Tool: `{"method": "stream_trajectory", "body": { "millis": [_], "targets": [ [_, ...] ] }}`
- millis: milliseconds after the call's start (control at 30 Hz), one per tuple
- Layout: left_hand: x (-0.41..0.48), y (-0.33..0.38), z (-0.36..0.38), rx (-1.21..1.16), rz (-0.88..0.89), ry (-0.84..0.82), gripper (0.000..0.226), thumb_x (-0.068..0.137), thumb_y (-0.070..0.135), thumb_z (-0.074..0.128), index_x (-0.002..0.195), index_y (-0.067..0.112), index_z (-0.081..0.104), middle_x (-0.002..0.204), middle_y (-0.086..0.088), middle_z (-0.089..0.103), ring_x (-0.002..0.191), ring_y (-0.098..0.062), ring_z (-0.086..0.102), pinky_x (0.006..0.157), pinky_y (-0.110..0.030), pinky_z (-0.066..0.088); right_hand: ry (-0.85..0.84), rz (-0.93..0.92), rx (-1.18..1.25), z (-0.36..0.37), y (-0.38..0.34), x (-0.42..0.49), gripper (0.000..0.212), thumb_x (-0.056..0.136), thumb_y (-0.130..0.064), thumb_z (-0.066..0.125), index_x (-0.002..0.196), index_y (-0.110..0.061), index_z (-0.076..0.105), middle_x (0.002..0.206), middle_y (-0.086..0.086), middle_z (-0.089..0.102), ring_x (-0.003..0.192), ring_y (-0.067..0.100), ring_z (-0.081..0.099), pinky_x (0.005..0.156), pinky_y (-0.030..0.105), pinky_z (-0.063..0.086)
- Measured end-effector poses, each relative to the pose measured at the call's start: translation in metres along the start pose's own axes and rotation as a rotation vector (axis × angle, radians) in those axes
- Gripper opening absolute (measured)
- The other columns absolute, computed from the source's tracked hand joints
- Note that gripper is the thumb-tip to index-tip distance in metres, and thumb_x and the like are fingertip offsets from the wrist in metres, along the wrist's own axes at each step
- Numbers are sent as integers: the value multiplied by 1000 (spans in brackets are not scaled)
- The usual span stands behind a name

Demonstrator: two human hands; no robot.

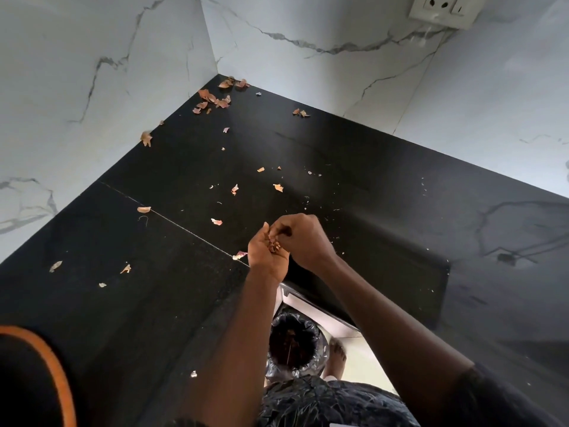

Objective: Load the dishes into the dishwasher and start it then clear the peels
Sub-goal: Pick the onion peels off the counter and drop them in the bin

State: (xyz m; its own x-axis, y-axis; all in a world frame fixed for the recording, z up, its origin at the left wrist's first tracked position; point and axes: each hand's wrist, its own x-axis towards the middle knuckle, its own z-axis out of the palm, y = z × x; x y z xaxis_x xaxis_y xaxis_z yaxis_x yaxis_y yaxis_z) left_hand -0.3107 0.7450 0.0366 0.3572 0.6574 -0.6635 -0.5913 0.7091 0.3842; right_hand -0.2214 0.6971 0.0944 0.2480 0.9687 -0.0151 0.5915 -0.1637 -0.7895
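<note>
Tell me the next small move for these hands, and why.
Probably send the right hand to the loose peel lying just left of the left hand, and add it to the gathered peels cupped there. The palm holds only a small pile, that piece is nearest, and many more dot the counter; the bin below can wait.

a home kitchen, probably, is suggested by a black countertop (pixel 369 186), marble-look wall tiles (pixel 92 72), a wall socket (pixel 443 9) and a lined bin (pixel 294 346).
</note>
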Motion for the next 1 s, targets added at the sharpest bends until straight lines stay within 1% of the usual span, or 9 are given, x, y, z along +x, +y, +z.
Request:
{"method": "stream_trajectory", "body": {
  "millis": [67, 133, 200, 333, 467, 633, 800, 900, 1000],
  "targets": [
    [1, 3, -3, -40, 15, 5, 30, 103, 25, 48, 104, 3, 69, 115, -17, 70, 108, -26, 70, 100, -34, 52, 15, -14, 35, 2, -4, 4, 17, 91, -5, 66, 88, -17, 77, 84, -8, 73, 79, -1, 68, 73, 14, 56],
    [-1, 8, -5, -135, 17, -23, 31, 104, 22, 47, 100, 0, 69, 105, -17, 71, 95, -25, 73, 87, -32, 58, 123, 12, 113, -3, -1, 5, 15, 92, -5, 66, 89, -16, 76, 84, -9, 72, 78, -1, 68, 70, 13, 55],
    [-3, 17, -10, -213, 18, -56, 37, 105, 22, 44, 104, -6, 68, 105, -23, 72, 99, -31, 73, 85, -37, 61, 189, 65, 114, -6, 11, 7, 13, 93, -7, 66, 92, -16, 74, 86, -8, 71, 76, 1, 68, 70, 17, 57],
    [-3, 33, -27, -270, 61, -51, 39, 106, 22, 41, 109, -9, 66, 115, -28, 69, 108, -36, 70, 88, -39, 60, -75, 173, -220, 16, 40, -3, 21, 91, -16, 71, 112, -16, 70, 109, 1, 70, 92, 9, 65, 81, 24, 55],
    [-6, 39, -33, -287, 81, -46, 40, 107, 23, 41, 111, -8, 66, 119, -27, 68, 112, -36, 68, 92, -39, 58, -169, 41, -412, 42, 45, -19, 33, 93, -22, 70, 125, -16, 65, 119, 4, 60, 104, 19, 60, 85, 34, 56],
    [-10, 40, -35, -261, 85, -42, 40, 107, 24, 40, 111, -8, 65, 117, -27, 68, 110, -36, 69, 93, -38, 57, -179, 9, -450, 47, 43, -15, 17, 97, -10, 59, 108, -12, 72, 104, 3, 67, 82, 15, 64, 74, 32, 57],
    [-13, 37, -36, -205, 67, -8, 43, 108, 25, 38, 116, -7, 65, 120, -27, 68, 113, -35, 68, 101, -40, 53, -33, 68, -328, 22, 34, 0, 21, 97, -5, 57, 106, -12, 75, 104, 2, 68, 84, 11, 63, 65, 11, 40],
    [-17, 31, -34, -179, 51, 16, 44, 108, 27, 38, 113, -6, 66, 118, -26, 69, 113, -35, 68, 104, -42, 51, 8, -38, -253, 15, 10, 5, 15, 97, -8, 61, 98, -16, 74, 98, -4, 65, 82, 7, 63, 66, 13, 44],
    [-18, 26, -26, -142, 65, 58, 37, 106, 24, 42, 108, -2, 68, 108, -21, 72, 102, -29, 71, 97, -37, 54, -36, -119, -240, 20, -9, 10, 17, 98, -11, 57, 96, -16, 73, 95, -5, 63, 77, 5, 60, 64, 16, 45]
  ]
}}
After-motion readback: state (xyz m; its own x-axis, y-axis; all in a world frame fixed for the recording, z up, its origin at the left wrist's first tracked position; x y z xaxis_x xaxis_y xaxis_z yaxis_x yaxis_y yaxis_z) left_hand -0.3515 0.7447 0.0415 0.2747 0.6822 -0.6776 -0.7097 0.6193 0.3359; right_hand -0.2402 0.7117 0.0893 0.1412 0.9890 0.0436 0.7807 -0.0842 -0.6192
